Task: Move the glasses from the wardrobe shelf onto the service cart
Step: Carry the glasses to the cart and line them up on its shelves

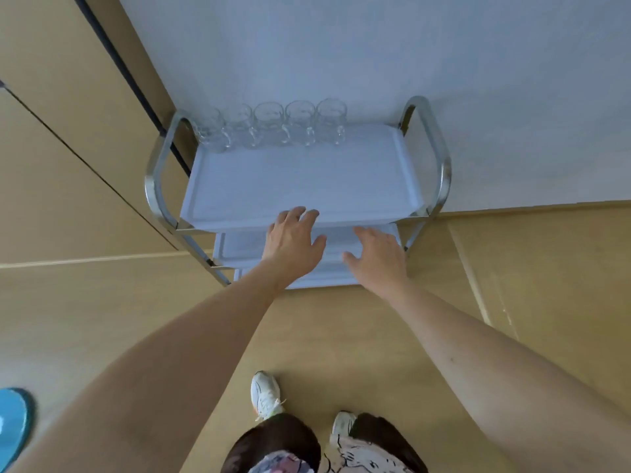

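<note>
You are looking down at a tan floor (341,336) with faint seams running across it. Ahead stands a pale blue-grey wall (375,46), evenly lit with no hard shadows. To your left rise tan wooden panels (68,131), possibly wardrobe doors, split by 1 dark vertical gap (136,87). A round blue object (13,425) sits at the lower-left edge, too cropped to identify.

Both forearms are bare to the edge of view, with no sleeves, watch or rings showing on the left hand (293,241) or the right hand (377,257). At 6 o'clock the person wears white lace-up sneakers (265,394), dark brown trouser legs (273,445), and a pale printed garment (355,459) with black line drawing and pink patches.
</note>
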Tool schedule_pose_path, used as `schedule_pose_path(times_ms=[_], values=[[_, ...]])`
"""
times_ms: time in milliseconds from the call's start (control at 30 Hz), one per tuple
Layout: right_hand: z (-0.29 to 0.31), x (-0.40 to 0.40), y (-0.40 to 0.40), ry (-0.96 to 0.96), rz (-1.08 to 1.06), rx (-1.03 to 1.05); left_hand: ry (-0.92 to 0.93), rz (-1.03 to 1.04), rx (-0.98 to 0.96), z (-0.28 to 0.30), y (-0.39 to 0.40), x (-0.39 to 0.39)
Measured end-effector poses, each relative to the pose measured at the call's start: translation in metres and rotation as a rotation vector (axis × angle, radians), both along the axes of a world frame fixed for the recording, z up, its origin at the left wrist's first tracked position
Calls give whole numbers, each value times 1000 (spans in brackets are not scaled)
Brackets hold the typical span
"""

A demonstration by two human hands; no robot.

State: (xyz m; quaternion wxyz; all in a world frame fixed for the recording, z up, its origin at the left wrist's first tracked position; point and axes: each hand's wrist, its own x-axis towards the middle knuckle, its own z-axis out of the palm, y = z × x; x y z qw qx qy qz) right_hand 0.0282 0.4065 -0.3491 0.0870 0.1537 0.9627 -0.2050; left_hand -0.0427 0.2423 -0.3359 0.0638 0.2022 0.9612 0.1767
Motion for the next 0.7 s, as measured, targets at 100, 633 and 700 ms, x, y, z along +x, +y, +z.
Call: schedule_pose_path(times_ms=[100, 633, 700], values=[[29, 6, 26, 45, -64, 3, 58, -78, 17, 35, 37, -9], [158, 18, 168, 316, -719, 165, 356, -798, 124, 191, 249, -77], [173, 36, 174, 325, -802, 228, 367, -893, 155, 202, 271, -69]])
